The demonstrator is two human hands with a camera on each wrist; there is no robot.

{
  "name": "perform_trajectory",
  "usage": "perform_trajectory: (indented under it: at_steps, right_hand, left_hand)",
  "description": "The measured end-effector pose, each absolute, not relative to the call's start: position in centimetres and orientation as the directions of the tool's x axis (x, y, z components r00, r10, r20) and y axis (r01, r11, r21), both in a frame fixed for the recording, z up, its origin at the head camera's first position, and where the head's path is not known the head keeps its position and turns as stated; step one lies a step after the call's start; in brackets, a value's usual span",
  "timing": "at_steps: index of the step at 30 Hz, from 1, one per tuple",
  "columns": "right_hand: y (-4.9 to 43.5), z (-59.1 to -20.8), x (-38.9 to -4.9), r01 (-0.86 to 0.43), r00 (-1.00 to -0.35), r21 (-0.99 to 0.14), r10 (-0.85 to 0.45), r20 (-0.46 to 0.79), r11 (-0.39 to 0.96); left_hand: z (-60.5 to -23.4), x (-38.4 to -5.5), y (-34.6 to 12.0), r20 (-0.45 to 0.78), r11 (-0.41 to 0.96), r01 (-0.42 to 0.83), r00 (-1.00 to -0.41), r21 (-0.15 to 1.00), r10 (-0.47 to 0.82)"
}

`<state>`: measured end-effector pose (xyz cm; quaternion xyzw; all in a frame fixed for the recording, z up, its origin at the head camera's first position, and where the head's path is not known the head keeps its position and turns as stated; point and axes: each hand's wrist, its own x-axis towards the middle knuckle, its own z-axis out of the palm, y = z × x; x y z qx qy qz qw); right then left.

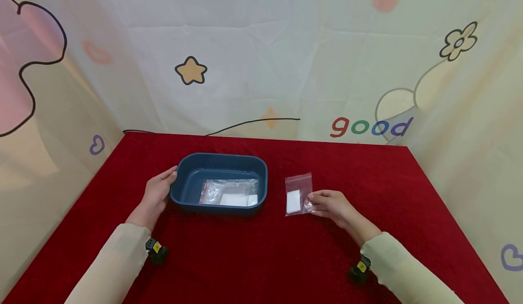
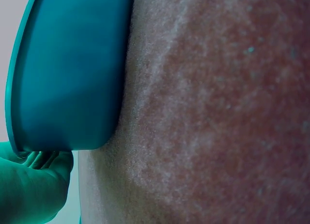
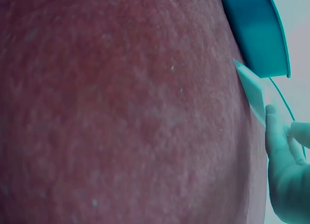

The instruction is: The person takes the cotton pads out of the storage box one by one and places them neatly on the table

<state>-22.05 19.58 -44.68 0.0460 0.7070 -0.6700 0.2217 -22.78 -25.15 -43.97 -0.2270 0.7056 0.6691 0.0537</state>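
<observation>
A dark blue rounded tub (image 1: 218,158) stands on the red cloth, left of centre. My left hand (image 1: 156,194) holds its left end, thumb by the rim; in the left wrist view the fingers (image 2: 46,158) meet the tub's outer wall and are partly hidden. Inside the tub lies clear plastic packaging (image 1: 212,190) with white pieces in it. To the right, my right hand (image 1: 333,206) pinches the right edge of a clear zip bag (image 1: 298,182), which holds a flat white block (image 1: 293,202). The bag is apart from the tub.
Red cloth (image 1: 253,258) covers the table. A pale printed curtain (image 1: 253,45) hangs behind it and along both sides. Each wrist wears a small dark camera, one on the left (image 1: 156,250) and one on the right (image 1: 360,269).
</observation>
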Motion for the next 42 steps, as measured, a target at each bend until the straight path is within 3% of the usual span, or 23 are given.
perform_trajectory:
  at_steps: [9, 22, 32, 42]
  right_hand:
    - [20.1, -45.0, -22.3, 0.367, -0.888, -0.901, -0.2, -0.413, 0.231]
    - [20.3, -45.8, -22.3, 0.398, -0.87, -0.884, -0.206, -0.449, 0.247]
    - [19.7, -44.8, -22.5, 0.362, -0.874, -0.854, -0.184, -0.45, 0.373]
    - [19.6, -44.8, -22.7, 0.365, -0.864, -0.836, -0.186, -0.468, 0.41]
  left_hand:
    - [-44.1, -22.8, -25.3, -0.38, -0.007, -0.39, -0.893, 0.921, -0.239]
    - [-43.9, -22.8, -25.5, -0.37, -0.003, -0.38, -0.901, 0.925, -0.226]
    - [-44.0, -22.8, -25.5, -0.371, -0.002, -0.38, -0.9, 0.925, -0.229]
    - [-44.1, -22.8, -25.4, -0.367, -0.004, -0.375, -0.904, 0.927, -0.222]
